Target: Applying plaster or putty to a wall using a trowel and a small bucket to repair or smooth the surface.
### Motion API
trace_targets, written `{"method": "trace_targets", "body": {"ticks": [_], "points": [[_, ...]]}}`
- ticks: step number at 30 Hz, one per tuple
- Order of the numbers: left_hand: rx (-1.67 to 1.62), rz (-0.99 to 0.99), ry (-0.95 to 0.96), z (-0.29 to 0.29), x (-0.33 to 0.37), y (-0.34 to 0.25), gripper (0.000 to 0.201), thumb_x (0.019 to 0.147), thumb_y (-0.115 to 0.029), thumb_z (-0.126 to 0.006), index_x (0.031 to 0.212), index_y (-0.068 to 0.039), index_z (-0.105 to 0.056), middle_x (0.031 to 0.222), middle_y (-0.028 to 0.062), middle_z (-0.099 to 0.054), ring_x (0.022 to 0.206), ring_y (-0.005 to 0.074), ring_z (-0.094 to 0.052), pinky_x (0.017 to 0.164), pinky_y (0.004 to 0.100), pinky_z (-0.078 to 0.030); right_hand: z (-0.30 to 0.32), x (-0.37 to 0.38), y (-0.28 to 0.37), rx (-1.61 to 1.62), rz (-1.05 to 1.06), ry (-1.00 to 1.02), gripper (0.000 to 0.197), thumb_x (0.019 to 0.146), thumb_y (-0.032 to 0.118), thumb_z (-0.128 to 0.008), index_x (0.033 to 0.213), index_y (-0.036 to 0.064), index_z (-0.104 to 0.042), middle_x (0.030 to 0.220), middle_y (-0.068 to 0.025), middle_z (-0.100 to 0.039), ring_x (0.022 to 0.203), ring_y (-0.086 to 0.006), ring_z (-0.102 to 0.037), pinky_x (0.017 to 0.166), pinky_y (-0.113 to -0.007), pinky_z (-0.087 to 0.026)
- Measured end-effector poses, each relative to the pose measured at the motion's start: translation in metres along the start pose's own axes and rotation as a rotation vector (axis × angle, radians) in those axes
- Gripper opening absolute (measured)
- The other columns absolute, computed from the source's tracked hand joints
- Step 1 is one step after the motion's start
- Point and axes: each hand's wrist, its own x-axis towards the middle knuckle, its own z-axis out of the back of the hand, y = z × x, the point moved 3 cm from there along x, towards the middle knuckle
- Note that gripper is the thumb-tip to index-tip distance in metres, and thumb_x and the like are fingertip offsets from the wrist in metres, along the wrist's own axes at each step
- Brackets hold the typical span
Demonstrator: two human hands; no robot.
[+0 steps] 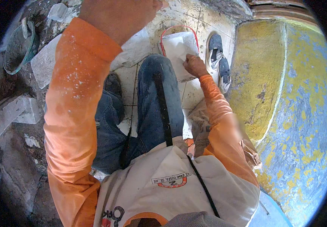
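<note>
**Two Bare Hands, One White Tub Beside a Peeling Wall**

One wall [303, 113], its yellow paint flaking in rough patches to blue-grey, curves up the right side, crossed by a single pale line. A person in one off-white shirt [224, 166] and two orange sleeves [72, 125], the left one speckled white, bends over a floor [193, 90] of pale, dirt-smeared tiles. One pair of faded jeans [146, 87] fills the middle; a dark shoe [112, 84] shows beside the left leg.

The left hand [123, 17] is cut off by the upper edge; whether its fingers are spread or pinching cannot be told. One tub [165, 49], white with a curved red edge, sits on the tiles ahead of the knee, with pale, chalky matter inside.

At far left stands one round basin [30, 56], green-rimmed, its dark contents hard to make out. One crumpled sack [197, 130] is partly hidden behind the right arm. Two slip-ons [215, 41], dark fabric with white edges, lie between tub and wall.

The right hand [195, 66] is at the tub's near right side, fingers curled in together; what they pinch, if anything, is hidden.
</note>
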Motion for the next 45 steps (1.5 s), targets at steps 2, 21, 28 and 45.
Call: {"method": "trace_targets", "body": {"ticks": [2,21,28,45], "points": [[-0.021,-0.017,-0.035,-0.002,0.002,0.000,0.047,0.094,-0.034,-0.070,0.125,0.001,-0.065,0.101,0.0229,-0.073,0.093,0.0395,-0.071,0.080,0.0493,-0.057,-0.004,-0.003,-0.005,-0.008,0.050,0.126,0.028,0.088,0.028,-0.064,0.100,0.0031,-0.066,0.097,-0.0256,-0.072,0.094,-0.0459,-0.070,0.086,-0.054,-0.056],[0.032,0.016,0.077,-0.005,0.003,-0.010,0.038,0.096,-0.034,-0.068,0.110,0.001,-0.066,0.095,0.0216,-0.072,0.090,0.0388,-0.072,0.078,0.0499,-0.056,0.009,0.019,0.013,-0.008,0.014,0.044,0.028,0.092,0.029,-0.063,0.105,0.0044,-0.066,0.105,-0.0265,-0.072,0.101,-0.0451,-0.070,0.086,-0.056,-0.057],[-0.013,-0.037,0.011,0.000,-0.001,-0.013,0.040,0.095,-0.034,-0.068,0.113,0.001,-0.067,0.096,0.0211,-0.073,0.090,0.0385,-0.072,0.080,0.0495,-0.056,0.012,0.023,0.011,-0.105,-0.063,0.133,0.031,0.092,0.033,-0.064,0.103,0.0045,-0.068,0.106,-0.0251,-0.072,0.099,-0.0450,-0.070,0.089,-0.053,-0.056],[0.018,-0.034,0.024,-0.001,0.000,-0.015,0.038,0.095,-0.033,-0.068,0.113,0.000,-0.068,0.095,0.0194,-0.073,0.091,0.0381,-0.072,0.080,0.0488,-0.056,0.005,0.030,0.039,0.016,0.135,0.177,0.032,0.091,0.030,-0.063,0.104,0.0015,-0.068,0.105,-0.0264,-0.073,0.103,-0.0470,-0.069,0.091,-0.055,-0.055]]}}
